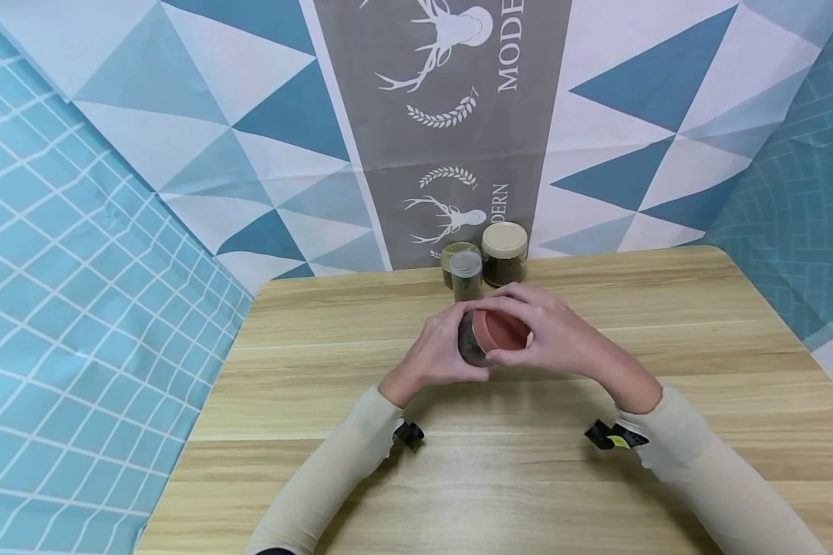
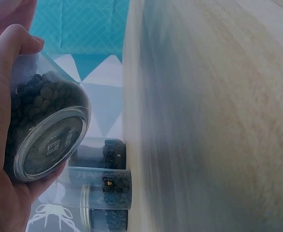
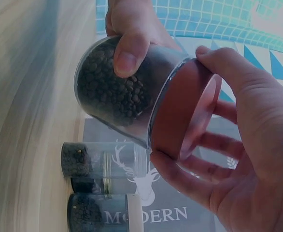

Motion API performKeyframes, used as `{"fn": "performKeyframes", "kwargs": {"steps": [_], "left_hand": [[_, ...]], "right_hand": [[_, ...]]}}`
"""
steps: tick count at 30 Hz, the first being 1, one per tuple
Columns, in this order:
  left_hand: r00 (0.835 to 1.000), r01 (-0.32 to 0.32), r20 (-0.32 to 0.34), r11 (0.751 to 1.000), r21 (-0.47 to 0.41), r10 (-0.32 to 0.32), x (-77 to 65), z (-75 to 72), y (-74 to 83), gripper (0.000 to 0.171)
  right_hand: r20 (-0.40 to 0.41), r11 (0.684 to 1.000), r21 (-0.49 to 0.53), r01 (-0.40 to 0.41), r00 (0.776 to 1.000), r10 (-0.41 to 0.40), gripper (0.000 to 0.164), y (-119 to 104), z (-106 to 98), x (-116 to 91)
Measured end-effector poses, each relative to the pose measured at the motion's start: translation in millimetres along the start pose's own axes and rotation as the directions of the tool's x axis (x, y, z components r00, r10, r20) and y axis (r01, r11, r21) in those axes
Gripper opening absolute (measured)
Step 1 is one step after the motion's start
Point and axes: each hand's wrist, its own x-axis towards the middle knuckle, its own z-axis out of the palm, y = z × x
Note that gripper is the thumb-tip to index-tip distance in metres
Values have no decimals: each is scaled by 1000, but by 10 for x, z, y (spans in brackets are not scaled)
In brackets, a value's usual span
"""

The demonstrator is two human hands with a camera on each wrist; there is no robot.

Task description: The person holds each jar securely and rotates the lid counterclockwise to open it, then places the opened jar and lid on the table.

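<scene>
Pale sleeves [image 1: 708, 462] reach over a wooden table [image 1: 500, 478], the left hand [image 1: 444, 347] gripping a tilted clear jar [image 3: 127, 99] above it, the right hand [image 1: 555, 331] holding its reddish lid [image 3: 177, 108], near three other jars [image 1: 467, 284].

Held jar [image 3: 113, 94] clear, glossy; its lid [image 3: 181, 108] smooth, matt; tabletop [image 1: 500, 478] wood-grained, faintly shiny; backdrop [image 1: 458, 146] matt, cloth-like.

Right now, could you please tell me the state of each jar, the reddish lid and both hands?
Held jar: tilted, partly filled with dark pieces
Reddish lid: at held jar's mouth; tightness unclear
Slender jar: upright, part-filled, clear-lidded
Cream-lidded jar: upright, closed, part-filled
Gold-rimmed jar: upright, partly hidden
Left hand: grips held jar
Right hand: grips reddish lid
</scene>
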Motion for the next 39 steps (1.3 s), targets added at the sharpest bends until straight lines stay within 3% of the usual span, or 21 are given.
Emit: {"fn": "performKeyframes", "kwargs": {"steps": [8,15,19,26,33,39], "left_hand": [[1000,-26,-7,1000,14,26,-4,18,-23,97],[1000,-30,-5,999,21,31,-10,18,-31,99],[1000,-27,-6,1000,16,27,-15,21,-31,99],[1000,-19,-10,1000,6,19,-26,22,-47,98],[1000,-15,-8,1000,16,16,-29,12,-50,99],[1000,-18,-7,1000,12,18,-23,10,-41,97]], "right_hand": [[31,984,-13,175,984,-175,66,70,-9,-11],[45,977,1,213,976,-213,67,82,-1,-20],[59,981,13,192,980,-192,68,75,-5,-31],[68,994,11,106,992,-107,86,61,-45,-57],[36,997,1,78,996,-78,84,57,-66,-48],[-18,998,-6,-58,998,58,80,40,-47,-47]]}}
